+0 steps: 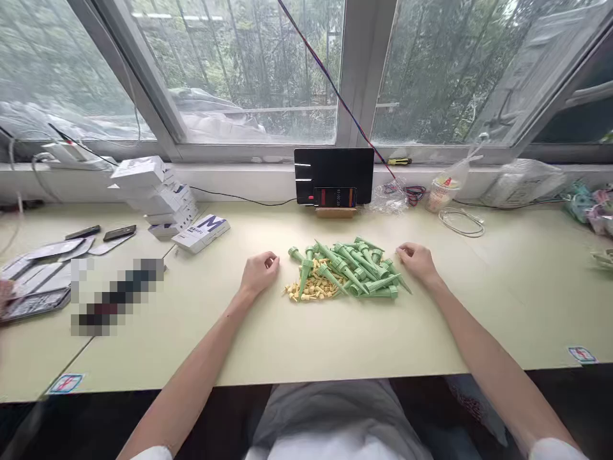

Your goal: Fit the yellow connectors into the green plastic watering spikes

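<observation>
A heap of green plastic spikes (pixel 357 265) with ribbed caps lies on the table in front of me, tapered ends pointing many ways. Mixed in at its left side are many small yellow pegs (pixel 313 287) with round heads. My left hand (pixel 260 271) rests on the table just left of the heap, fingers curled closed, apart from the pieces. On the other side, my right hand (pixel 416 260) rests by the heap's right edge with its fingers curled in. I see nothing held in either hand.
A dark tablet (pixel 334 172) stands at the back, a phone (pixel 338 197) before it on a wooden stand (pixel 336 213). White boxes (pixel 156 191) are stacked at left. A cup (pixel 441 193) and white cable (pixel 462 222) lie right. Another person's hand (pixel 6 295) shows far left.
</observation>
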Tool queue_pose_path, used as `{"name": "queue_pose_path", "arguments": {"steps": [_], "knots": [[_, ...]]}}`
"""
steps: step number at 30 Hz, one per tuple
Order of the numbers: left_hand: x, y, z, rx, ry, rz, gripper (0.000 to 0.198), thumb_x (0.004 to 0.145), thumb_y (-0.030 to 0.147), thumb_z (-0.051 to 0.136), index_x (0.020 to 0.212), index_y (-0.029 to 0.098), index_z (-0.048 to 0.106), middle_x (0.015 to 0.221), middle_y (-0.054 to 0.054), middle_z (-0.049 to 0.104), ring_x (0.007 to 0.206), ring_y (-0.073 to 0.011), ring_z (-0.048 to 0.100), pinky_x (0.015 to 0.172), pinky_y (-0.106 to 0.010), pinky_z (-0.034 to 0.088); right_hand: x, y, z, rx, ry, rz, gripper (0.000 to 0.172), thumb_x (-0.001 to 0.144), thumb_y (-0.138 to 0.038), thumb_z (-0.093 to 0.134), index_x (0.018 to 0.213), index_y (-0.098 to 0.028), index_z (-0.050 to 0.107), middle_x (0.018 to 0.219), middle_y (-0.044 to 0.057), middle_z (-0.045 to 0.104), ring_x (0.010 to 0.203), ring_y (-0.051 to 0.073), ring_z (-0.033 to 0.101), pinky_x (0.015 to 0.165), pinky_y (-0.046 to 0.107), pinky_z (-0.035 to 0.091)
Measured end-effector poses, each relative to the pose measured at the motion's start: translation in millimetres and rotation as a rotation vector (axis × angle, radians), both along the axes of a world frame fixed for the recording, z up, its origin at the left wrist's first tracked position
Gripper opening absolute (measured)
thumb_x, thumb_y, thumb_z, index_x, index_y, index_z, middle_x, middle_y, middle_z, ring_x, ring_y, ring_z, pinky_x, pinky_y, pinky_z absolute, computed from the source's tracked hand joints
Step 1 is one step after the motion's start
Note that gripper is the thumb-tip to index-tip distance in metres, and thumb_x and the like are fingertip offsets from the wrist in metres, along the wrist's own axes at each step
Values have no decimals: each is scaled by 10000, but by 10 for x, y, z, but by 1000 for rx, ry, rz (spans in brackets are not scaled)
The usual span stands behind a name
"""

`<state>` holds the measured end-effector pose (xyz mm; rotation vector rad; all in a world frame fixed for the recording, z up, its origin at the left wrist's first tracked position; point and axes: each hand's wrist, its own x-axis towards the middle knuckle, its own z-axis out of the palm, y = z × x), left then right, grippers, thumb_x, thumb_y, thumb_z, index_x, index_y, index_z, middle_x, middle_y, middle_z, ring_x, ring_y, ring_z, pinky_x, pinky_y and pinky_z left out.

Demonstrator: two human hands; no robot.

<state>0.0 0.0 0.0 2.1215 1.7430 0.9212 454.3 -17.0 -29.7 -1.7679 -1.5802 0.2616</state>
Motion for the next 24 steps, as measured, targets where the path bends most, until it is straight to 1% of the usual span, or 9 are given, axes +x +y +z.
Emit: {"name": "queue_pose_path", "arguments": {"steps": [11, 18, 24], "knots": [[-14, 2, -14, -5, 7, 4, 264, 821, 371, 493, 729, 190, 662, 628, -14, 635, 604, -166, 570, 634, -278, 417, -21, -17, 8, -34, 38, 10, 310, 773, -430, 508, 752, -179, 689, 577, 28, 665, 579, 194, 618, 651, 306, 452], [-19, 12, -29, -5, 17, 4, 260, 825, 369, 489, 728, 195, 656, 621, -9, 626, 606, -167, 563, 645, -285, 418, -31, -26, 29, -43, 51, 11, 295, 764, -423, 515, 744, -183, 685, 582, 27, 667, 591, 198, 629, 673, 315, 458], [-16, 4, -9, -3, 18, 3, 257, 820, 367, 492, 717, 198, 656, 617, -8, 626, 596, -165, 558, 633, -283, 418, -48, -39, 63, -53, 55, 6, 285, 759, -413, 516, 747, -184, 685, 571, 24, 661, 601, 199, 634, 698, 317, 461]]}}
